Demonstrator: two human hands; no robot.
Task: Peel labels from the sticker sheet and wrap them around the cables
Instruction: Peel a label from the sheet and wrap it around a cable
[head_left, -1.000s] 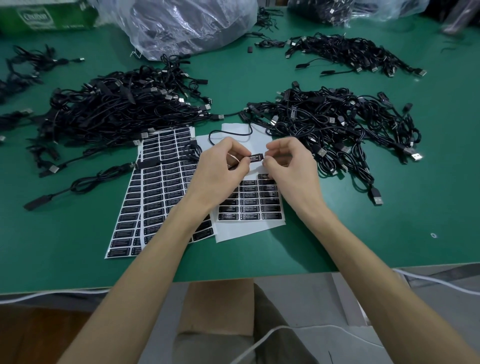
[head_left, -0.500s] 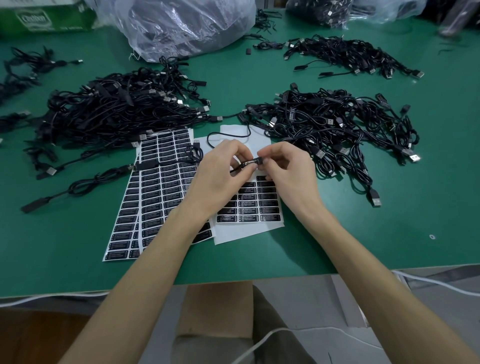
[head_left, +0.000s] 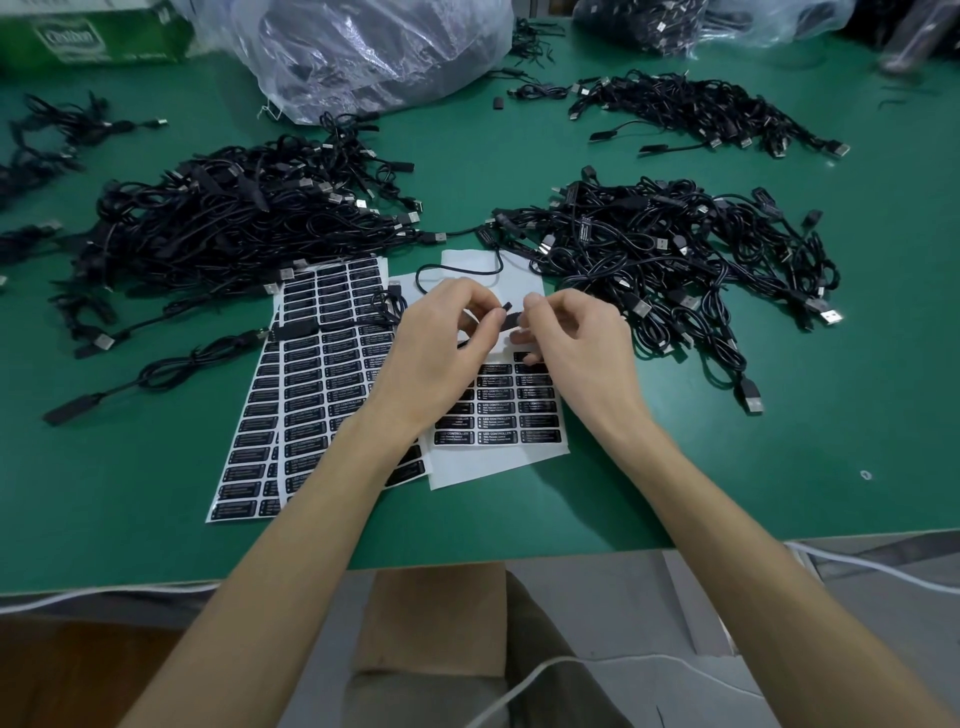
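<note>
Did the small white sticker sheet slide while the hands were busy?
No. The small sticker sheet has stayed put: it still overlaps the big sheet the same way, equally near the table's front edge.

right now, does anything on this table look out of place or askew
A loose black cable with a boxy controller lies across the full white sheet of black labels, covering some. A small black cap sits alone near the clear plastic bag.
</note>
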